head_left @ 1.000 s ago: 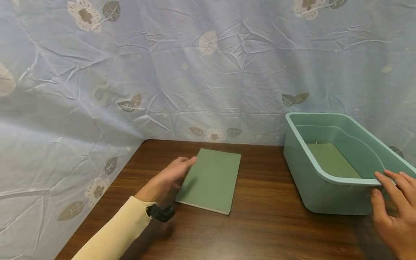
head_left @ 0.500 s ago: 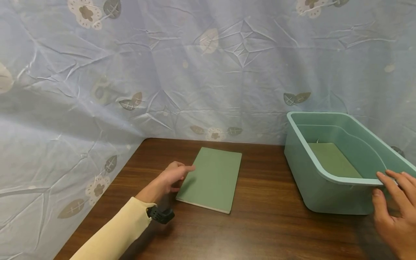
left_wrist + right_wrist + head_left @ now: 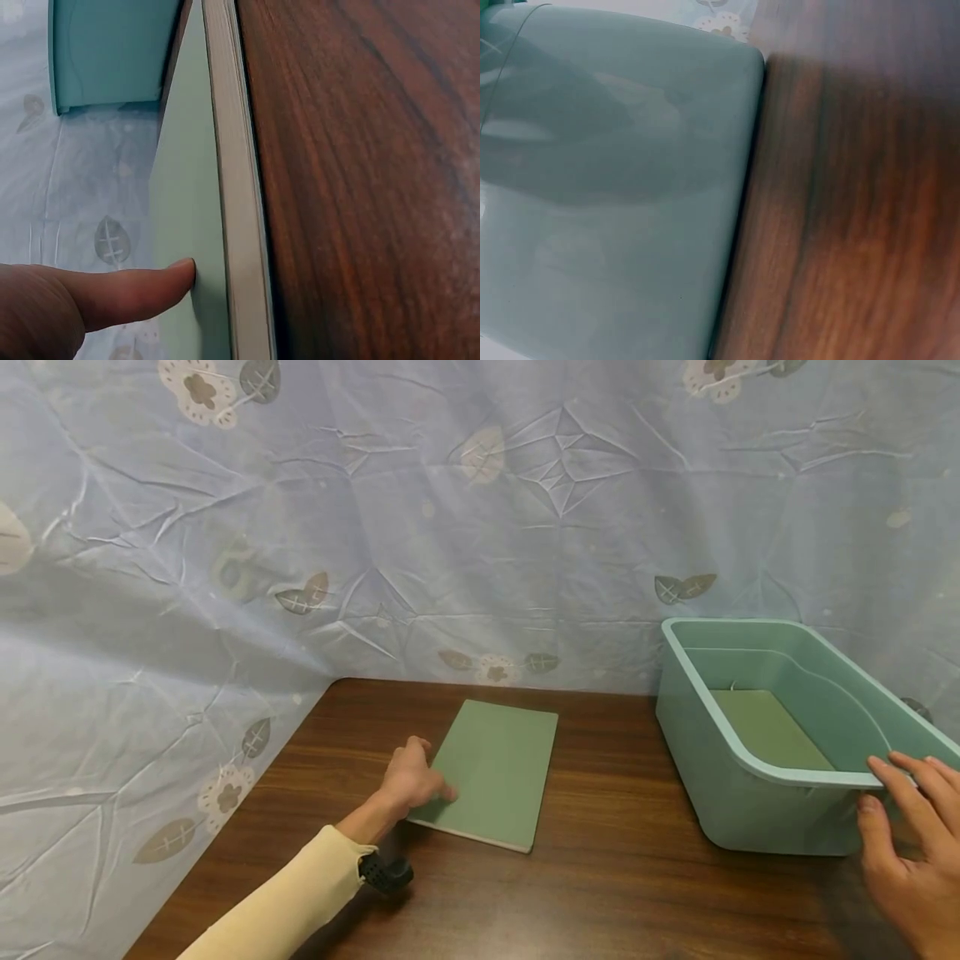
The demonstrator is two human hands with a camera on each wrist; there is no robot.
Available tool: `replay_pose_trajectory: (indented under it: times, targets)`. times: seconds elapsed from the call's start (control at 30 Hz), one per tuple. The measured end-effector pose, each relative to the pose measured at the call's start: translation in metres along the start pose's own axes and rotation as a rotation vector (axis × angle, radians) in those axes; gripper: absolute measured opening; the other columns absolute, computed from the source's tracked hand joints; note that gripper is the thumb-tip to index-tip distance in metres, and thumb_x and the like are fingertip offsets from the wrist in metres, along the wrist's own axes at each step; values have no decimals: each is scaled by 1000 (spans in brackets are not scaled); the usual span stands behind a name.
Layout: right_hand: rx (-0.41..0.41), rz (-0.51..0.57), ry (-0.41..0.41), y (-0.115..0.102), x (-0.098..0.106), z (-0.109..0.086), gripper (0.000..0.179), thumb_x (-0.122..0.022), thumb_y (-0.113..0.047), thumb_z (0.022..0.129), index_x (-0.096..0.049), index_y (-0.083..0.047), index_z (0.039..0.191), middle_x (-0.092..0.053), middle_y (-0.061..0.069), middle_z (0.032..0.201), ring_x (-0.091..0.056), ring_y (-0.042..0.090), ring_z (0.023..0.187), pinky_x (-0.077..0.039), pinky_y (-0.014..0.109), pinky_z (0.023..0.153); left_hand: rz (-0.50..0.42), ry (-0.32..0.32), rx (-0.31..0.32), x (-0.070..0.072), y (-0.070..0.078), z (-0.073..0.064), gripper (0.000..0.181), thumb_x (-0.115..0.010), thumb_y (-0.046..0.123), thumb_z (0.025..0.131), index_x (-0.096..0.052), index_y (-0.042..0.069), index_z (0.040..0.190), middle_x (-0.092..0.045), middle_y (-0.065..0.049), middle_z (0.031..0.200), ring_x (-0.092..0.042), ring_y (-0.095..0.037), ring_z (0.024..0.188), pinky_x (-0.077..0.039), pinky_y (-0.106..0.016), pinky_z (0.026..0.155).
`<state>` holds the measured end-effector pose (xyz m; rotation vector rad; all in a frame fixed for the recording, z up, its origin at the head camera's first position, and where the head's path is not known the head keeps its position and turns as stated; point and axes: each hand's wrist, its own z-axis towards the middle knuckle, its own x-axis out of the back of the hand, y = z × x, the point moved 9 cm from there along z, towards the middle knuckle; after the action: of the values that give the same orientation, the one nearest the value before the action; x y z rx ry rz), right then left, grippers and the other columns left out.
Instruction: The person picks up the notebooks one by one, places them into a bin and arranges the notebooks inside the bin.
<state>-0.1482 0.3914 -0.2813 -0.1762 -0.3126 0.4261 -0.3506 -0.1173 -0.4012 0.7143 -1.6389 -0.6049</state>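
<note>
A green notebook (image 3: 498, 768) with pale page edges lies flat on the wooden table in the head view. At its left side is my left hand (image 3: 411, 777), with the thumb (image 3: 142, 296) extended over the cover near the page edge. The other left fingers reach along the notebook's left edge, and their tips are partly hidden. My right hand (image 3: 918, 852) is at the near rim of a blue-green plastic bin (image 3: 738, 760), with rather straight fingertips resting on the rim and the thumb outside it. The right wrist view shows only the bin's outer wall and the table, no fingers.
Inside the bin lies another flat green item (image 3: 772, 727), like a notebook. A floral curtain (image 3: 480, 543) hangs behind and to the left of the brown table (image 3: 622, 893). The bin stands at the table's right, near the curtain.
My left hand has shifted slightly toward me along the notebook's left edge, its thumb now lower over the cover. The notebook, bin and right hand stay in place.
</note>
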Motion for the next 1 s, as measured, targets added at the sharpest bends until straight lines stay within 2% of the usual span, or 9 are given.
replay_pose_trajectory:
  times: [0.27, 0.4, 0.57, 0.73, 0.8, 0.83, 0.93, 1.0]
  targets:
    - [1, 31, 26, -4, 0, 2, 42, -56, -30, 97, -69, 4, 117, -63, 28, 125, -47, 46, 132, -29, 49, 119, 63, -20, 23, -2, 5, 0, 90, -89, 10, 69, -38, -2, 142, -43, -31, 138, -49, -43, 120, -49, -50, 93]
    - [2, 41, 30, -7, 1, 3, 42, -57, -30, 96, -69, 5, 117, -63, 28, 125, -47, 45, 132, -29, 49, 119, 76, -46, 21, -2, 6, 3, 85, -88, 11, 70, -42, -6, 140, -51, -28, 136, -52, -40, 119, -49, -49, 95]
    - [2, 26, 33, -7, 2, 3, 42, -56, -30, 97, -69, 5, 116, -63, 30, 123, -47, 47, 131, -30, 50, 119, 47, -111, 14, -5, 5, 10, 74, -86, 10, 71, -51, -10, 133, -59, -24, 127, -59, -35, 111, -53, -47, 92]
    - [11, 6, 27, -7, 2, 3, 43, -56, -32, 97, -69, 5, 116, -63, 30, 123, -48, 47, 130, -30, 50, 119, -63, -207, 29, -6, 1, 14, 63, -80, 6, 76, -51, -11, 129, -58, -25, 124, -62, -33, 104, -58, -43, 77]
    - [14, 1, 21, -9, 2, 4, 44, -56, -32, 97, -69, 5, 117, -63, 30, 123, -48, 47, 130, -29, 50, 119, -145, -253, 53, -8, -4, 17, 62, -78, 5, 77, -49, -10, 129, -57, -21, 118, -63, -30, 95, -59, -40, 69]
    - [10, 9, 26, -10, 2, 4, 43, -56, -32, 97, -69, 5, 116, -63, 30, 123, -48, 47, 130, -30, 49, 119, -180, -272, 71, -9, -7, 18, 62, -77, 5, 78, -47, -8, 131, -57, -18, 111, -62, -25, 84, -57, -37, 66]
    - [8, 21, 35, -12, 2, 5, 42, -57, -31, 96, -70, 5, 116, -63, 30, 122, -49, 46, 130, -30, 49, 119, -301, -339, 106, -13, -12, 19, 62, -74, 3, 80, -41, -4, 132, -53, -12, 102, -61, -19, 70, -57, -33, 61]
    - [11, 32, 40, -12, 2, 6, 42, -57, -30, 96, -70, 5, 115, -63, 30, 121, -49, 46, 130, -31, 49, 118, -362, -379, 113, -16, -13, 18, 65, -73, 3, 81, -36, -3, 134, -54, -11, 98, -63, -17, 68, -58, -33, 61]
